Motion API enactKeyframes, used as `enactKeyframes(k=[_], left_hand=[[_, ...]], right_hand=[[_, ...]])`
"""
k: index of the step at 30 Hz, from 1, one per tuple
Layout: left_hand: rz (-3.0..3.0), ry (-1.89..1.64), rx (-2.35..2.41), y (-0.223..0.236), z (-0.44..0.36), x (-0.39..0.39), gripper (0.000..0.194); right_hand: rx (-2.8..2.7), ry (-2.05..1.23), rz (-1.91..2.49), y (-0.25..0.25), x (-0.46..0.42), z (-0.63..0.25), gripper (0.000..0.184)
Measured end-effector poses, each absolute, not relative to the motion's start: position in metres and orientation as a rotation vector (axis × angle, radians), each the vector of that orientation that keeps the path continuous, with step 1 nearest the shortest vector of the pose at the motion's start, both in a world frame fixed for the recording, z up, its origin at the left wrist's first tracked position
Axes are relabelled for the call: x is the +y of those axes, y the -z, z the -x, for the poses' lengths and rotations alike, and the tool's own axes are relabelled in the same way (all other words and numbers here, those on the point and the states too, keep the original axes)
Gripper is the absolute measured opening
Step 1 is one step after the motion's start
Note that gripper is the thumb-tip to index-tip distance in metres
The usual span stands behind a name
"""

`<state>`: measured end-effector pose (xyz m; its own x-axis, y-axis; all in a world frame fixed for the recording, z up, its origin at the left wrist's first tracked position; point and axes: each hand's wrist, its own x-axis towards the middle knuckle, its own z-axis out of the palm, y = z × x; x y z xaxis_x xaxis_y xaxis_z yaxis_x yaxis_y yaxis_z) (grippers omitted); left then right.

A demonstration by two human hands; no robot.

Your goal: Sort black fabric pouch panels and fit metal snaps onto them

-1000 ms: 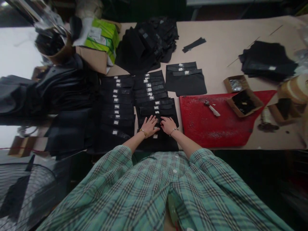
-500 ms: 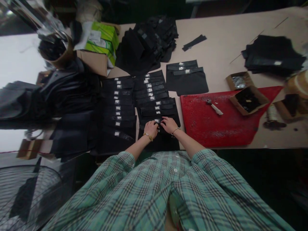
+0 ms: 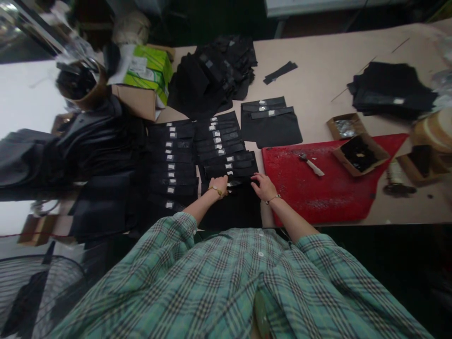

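The left hand [image 3: 219, 184], fingers curled, and right hand [image 3: 265, 187], fingers half-bent, grip undeterminable, flank a strip [image 3: 243, 181] on the near panel [image 3: 233, 207], presumably steadying both ends, left pieces [image 3: 185, 184] overlapping apparently so tags [image 3: 170, 190] show.

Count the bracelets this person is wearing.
2: one yellowish bracelet by the left hand, one thin bracelet by the right hand. The plaid sleeves may hide others.
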<state>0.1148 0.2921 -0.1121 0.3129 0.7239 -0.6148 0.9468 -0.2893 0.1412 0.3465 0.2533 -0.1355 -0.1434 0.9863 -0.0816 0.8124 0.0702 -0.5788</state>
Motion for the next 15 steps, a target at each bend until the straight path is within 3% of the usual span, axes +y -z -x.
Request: enactKeyframes(k=[3, 9, 15], left_hand=[[-2.147, 0.611, 1.394, 0.105, -0.114, 0.296, 0.054], [-2.077, 0.565, 1.275, 0.1, -0.105, 0.315, 0.063], [-2.148, 0.539, 1.245, 0.109, -0.11, 0.324, 0.034]], right_hand=[[-2.062, -0.75, 1.755, 0.133, 0.266, -0.341, 0.026], [-2.133, -0.782, 1.724, 0.126, 0.293, -0.319, 0.029], [-2.25, -0.805, 1.748, 0.123, 0.313, -0.316, 0.03]])
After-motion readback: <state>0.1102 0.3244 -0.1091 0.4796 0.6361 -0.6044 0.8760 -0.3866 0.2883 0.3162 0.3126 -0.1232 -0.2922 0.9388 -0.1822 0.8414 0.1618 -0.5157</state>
